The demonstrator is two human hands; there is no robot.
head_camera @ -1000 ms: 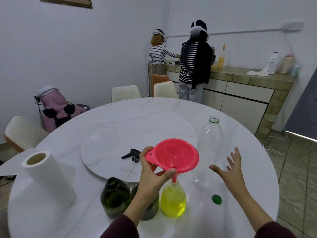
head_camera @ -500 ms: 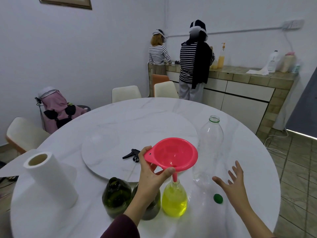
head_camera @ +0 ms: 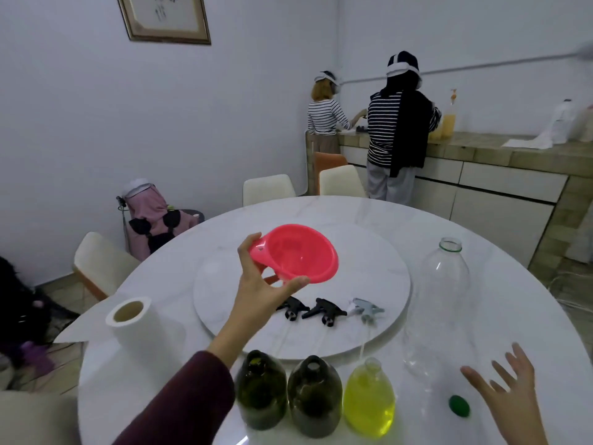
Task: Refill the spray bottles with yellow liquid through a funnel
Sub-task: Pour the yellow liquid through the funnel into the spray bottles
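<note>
funnel held up over the table
left hand (head_camera: 256,289) pinches the pink funnel (head_camera: 296,253); below the grip stand three bottles (head_camera: 369,401); right hand (head_camera: 510,390) is spread, holding nothing, beside a green cap (head_camera: 459,405).

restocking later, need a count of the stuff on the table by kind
Small bottles: 3
Large clear bottle: 1
Spray heads: 3
Green cap: 1
Paper towel roll: 1
Funnel, in left hand: 1
Total: 10

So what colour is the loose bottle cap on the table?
Green; the cap shows clearly in the head view.
</note>
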